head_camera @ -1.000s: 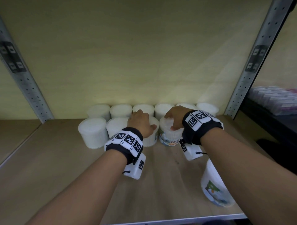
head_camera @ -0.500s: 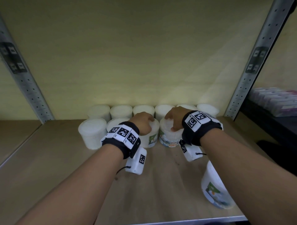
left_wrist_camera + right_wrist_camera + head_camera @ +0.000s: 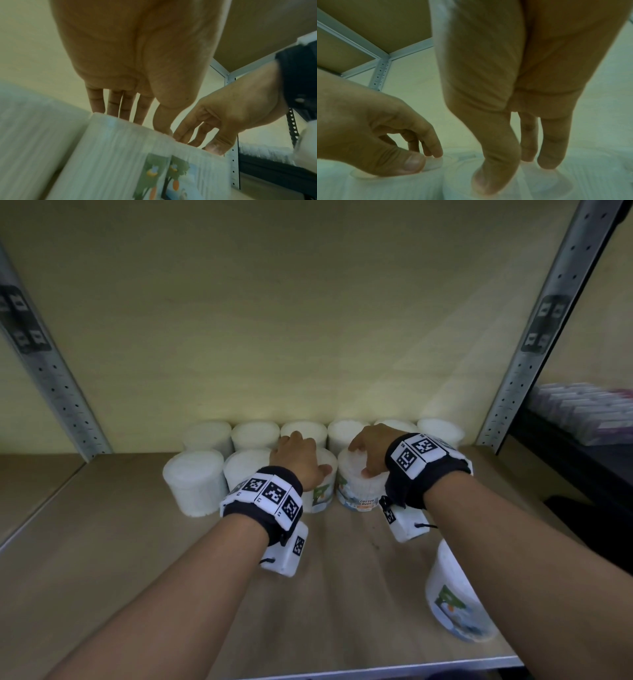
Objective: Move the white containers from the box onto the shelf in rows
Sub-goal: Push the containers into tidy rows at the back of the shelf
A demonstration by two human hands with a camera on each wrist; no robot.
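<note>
- The left hand [image 3: 297,460] grips the top of a round white plastic tub [image 3: 322,491]; the right hand [image 3: 371,451] grips another tub [image 3: 358,491] just beside it, likely to line up the front row.
- More white tubs [image 3: 255,434] stand behind the fingers.
- Bare wooden shelf [image 3: 102,542] lies left; one spare tub [image 3: 452,607] waits near the right arm, close to the edge.

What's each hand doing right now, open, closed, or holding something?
Left hand: fingers curled over the top of a white container in the front row, gripping it.
Right hand: gripping the top of the cotton buds container beside it.
</note>
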